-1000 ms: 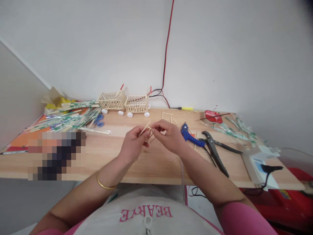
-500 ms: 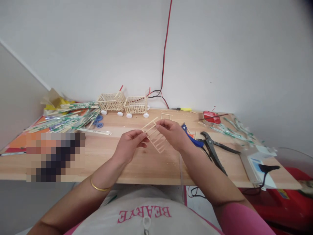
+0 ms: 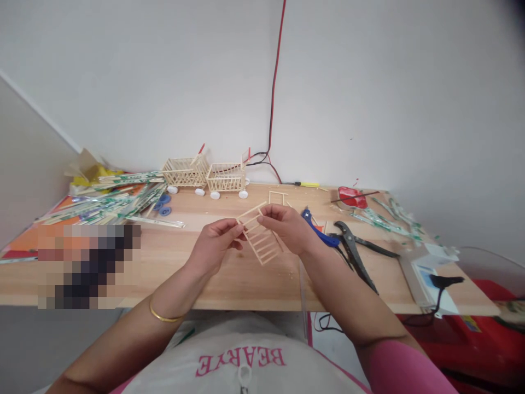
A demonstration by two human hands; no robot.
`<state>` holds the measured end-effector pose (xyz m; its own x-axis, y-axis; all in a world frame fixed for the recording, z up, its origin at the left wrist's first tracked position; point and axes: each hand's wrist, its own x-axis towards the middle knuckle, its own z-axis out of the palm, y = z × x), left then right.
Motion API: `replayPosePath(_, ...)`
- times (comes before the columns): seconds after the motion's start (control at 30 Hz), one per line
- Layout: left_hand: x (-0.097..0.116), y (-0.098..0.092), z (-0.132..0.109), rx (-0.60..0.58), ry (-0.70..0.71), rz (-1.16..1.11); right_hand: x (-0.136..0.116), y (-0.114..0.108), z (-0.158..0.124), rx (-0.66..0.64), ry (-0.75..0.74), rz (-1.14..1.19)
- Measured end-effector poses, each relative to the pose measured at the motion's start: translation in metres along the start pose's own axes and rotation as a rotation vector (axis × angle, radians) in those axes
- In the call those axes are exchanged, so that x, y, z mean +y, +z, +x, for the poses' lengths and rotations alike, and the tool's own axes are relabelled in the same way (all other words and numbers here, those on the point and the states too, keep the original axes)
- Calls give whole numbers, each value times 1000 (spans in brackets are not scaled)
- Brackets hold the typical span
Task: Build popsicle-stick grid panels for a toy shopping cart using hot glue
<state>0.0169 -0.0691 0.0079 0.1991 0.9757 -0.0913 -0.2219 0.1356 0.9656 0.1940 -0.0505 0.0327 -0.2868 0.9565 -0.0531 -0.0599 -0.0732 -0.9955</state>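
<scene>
Both hands hold a small ladder-like wooden stick frame [image 3: 262, 249] tilted above the table. My left hand [image 3: 219, 241] pinches its left rail near the upper corner. The fingers of my right hand [image 3: 283, 224] are closed on its right side, near the top, and hide part of that rail. Several thin rungs cross between the two rails. Just behind my right hand, another stick frame [image 3: 278, 193] lies on the table, partly covered. To the right of that hand lies a blue glue gun [image 3: 320, 229].
Two stick-built carts [image 3: 225, 178] with white wheels stand at the back. Wrapped chopsticks [image 3: 118, 200] pile up at left, beside blue wheels [image 3: 164, 210]. At right are black pliers [image 3: 355, 254], a red dish [image 3: 351, 197], torn wrappers [image 3: 381, 221] and a white box [image 3: 422, 279].
The stick frame has tilted so its rungs show more plainly, and its lower end has shifted slightly down and left. Both hands keep their hold.
</scene>
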Motion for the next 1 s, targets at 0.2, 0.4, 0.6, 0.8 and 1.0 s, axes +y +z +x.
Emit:
replayPosePath(0.2,-2,-2,2,3,-27,-29,6,-2,3,6,43,87)
replayPosePath(0.4,-3,-2,3,70,-75,-146,15,-5,7,-59,80,192)
replayPosePath(0.6,1,-1,1,38,-99,-259,17,-4,9,-12,100,216)
replayPosePath(0.8,0,-2,2,75,-97,-128,21,-5,11,-30,86,195)
replayPosePath(1.0,-1,-1,3,69,-106,-118,22,-4,9,-65,87,168)
